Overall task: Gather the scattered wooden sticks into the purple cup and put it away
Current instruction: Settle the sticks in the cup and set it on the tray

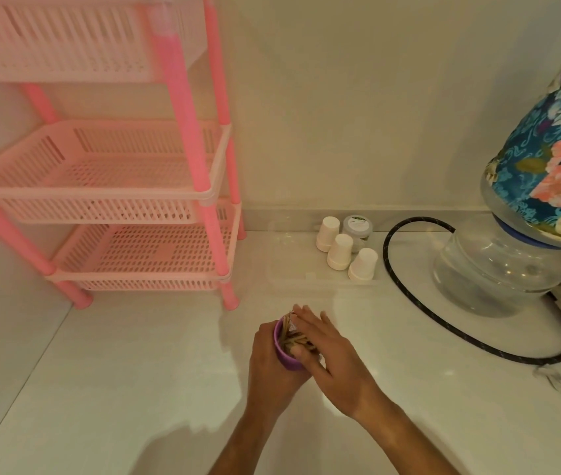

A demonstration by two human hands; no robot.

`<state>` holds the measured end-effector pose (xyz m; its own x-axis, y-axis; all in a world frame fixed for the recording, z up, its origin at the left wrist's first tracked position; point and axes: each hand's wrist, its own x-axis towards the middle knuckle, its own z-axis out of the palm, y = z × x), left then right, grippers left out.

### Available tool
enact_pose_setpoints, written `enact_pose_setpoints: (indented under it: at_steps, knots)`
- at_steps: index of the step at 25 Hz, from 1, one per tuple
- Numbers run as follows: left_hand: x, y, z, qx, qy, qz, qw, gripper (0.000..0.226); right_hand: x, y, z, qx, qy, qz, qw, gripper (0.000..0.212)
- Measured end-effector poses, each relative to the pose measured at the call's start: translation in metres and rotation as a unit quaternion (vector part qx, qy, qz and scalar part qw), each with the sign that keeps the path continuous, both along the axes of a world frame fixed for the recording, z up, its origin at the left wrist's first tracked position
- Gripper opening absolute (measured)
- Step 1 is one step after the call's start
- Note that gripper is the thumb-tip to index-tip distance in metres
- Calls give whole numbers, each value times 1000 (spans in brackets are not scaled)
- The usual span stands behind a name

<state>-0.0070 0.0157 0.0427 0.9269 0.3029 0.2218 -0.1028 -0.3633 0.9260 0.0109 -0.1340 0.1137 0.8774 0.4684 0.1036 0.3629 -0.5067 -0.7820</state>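
Note:
A small purple cup (284,358) stands on the white counter near the middle, tilted a little toward me. Several thin wooden sticks (293,339) fill it and poke out past its rim. My left hand (267,361) wraps around the cup's left side and holds it. My right hand (332,358) lies over the cup's mouth from the right, its fingers spread flat on the sticks and its thumb pressing on them. The right half of the cup is hidden under that hand. No loose sticks show on the counter.
A pink three-tier plastic rack (108,180) stands at the back left. Three upturned white paper cups (340,252) and a small lidded jar (357,228) sit by the wall. A water bottle with a floral cover (542,186) and a black hose (419,303) occupy the right.

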Motion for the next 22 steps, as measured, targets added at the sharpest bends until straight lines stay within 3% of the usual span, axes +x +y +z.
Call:
enact_pose_setpoints:
  at_steps: [2,7,11,16,22]
  knots:
    - [-1,1,0,7,-3,-2,1000,85,0,-2,2,0,-35,17,999,49]
    - [-1,1,-1,15,-2,-7,1000,88,1,-9,9,22,-138,-56,989,32]
    - [-2,4,1,38,0,-8,999,85,4,-19,20,-72,-201,-83,973,20]
    - [-4,1,-1,39,-6,-34,999,87,9,-21,30,-126,-163,-32,978,13]
    - [-5,2,1,47,-4,-35,998,86,19,-41,62,-169,-213,21,962,22]
